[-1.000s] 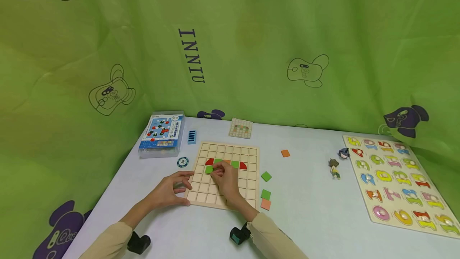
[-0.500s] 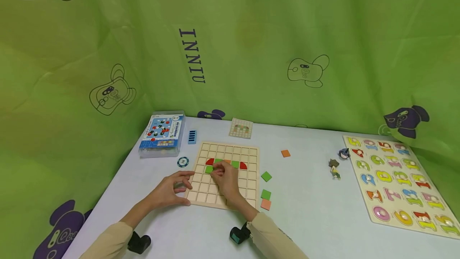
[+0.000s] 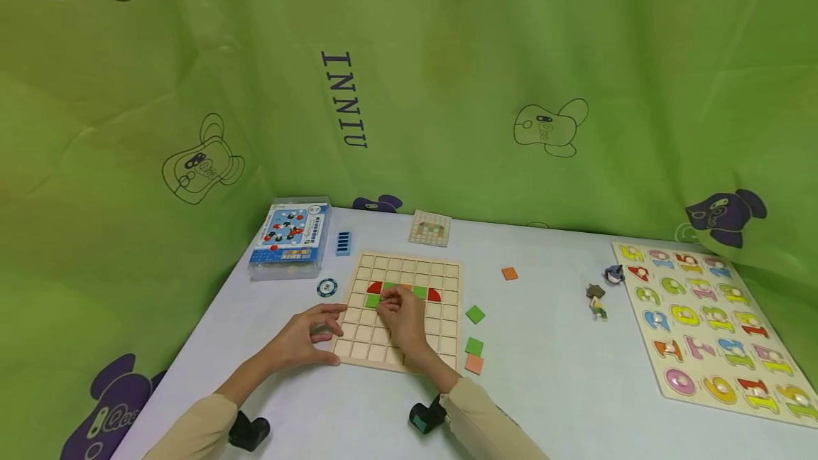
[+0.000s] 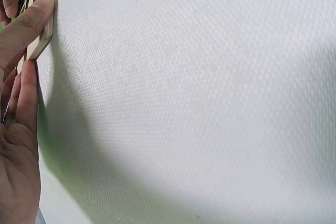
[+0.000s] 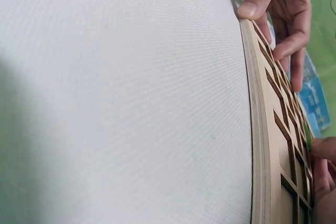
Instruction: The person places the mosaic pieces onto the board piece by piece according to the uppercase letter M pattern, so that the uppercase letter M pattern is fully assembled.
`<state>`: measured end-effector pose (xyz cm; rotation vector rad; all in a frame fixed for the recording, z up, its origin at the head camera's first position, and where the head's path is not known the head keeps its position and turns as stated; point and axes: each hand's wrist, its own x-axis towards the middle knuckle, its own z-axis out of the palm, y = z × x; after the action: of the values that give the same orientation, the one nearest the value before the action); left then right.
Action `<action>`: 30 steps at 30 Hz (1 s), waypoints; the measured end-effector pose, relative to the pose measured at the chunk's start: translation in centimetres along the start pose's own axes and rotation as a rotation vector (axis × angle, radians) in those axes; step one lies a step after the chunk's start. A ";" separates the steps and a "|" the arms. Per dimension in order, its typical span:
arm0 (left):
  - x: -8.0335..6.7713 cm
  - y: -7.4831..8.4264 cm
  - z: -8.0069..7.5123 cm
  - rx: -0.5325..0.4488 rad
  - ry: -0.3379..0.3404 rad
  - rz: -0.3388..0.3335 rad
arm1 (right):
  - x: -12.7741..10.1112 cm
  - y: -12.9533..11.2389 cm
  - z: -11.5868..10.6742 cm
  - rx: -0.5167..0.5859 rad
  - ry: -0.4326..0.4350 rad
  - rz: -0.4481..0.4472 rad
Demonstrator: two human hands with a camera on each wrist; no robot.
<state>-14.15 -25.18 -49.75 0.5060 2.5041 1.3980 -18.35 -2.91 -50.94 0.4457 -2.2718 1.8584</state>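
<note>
A pale wooden grid board [image 3: 364,351] lies on the white table. Several tiles sit in its cells: red quarter-round tiles [image 3: 434,294] at both ends of a row, with green and orange squares between. My left hand [image 3: 303,338] holds the board's near left corner, thumb on the near edge and fingers along the left side. Over the board, my right hand [image 3: 404,319] has thumb and fingertips drawn together at a green square tile [image 3: 373,300] one row nearer. In the right wrist view its fingertips touch something green; the fingers hide part of the row.
Loose green tiles [image 3: 475,314], a pink tile [image 3: 474,364] and an orange tile [image 3: 509,273] lie to the right. Behind the board stands a pattern card [image 3: 430,228]. A boxed set [image 3: 290,240], poker chip [image 3: 327,287], small figures [image 3: 596,300] and number puzzle [image 3: 716,332] surround it.
Both hands keep their places at the board and the tiles look the same. Only the head view has shifted slightly.
</note>
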 end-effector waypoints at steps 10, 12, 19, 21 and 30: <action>0.1 0.1 0.1 0.011 -0.004 0.005 | 0.0 0.0 -0.3 0.024 -0.015 -0.014; 0.1 0.1 0.1 0.014 -0.002 0.003 | 0.0 0.1 -0.3 0.024 -0.016 -0.022; 0.0 0.3 0.1 -0.001 -0.005 0.021 | 0.2 0.1 -0.7 0.045 -0.012 -0.012; 0.0 0.3 0.1 0.004 -0.004 0.036 | 0.3 -0.2 -1.1 0.066 -0.018 0.022; 0.0 0.3 0.0 0.055 -0.003 0.066 | -0.4 -5.4 -6.0 0.104 -0.109 0.157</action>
<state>-14.08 -25.04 -49.51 0.6063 2.5509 1.3535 -16.49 2.05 -44.82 0.4029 -2.3497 2.0835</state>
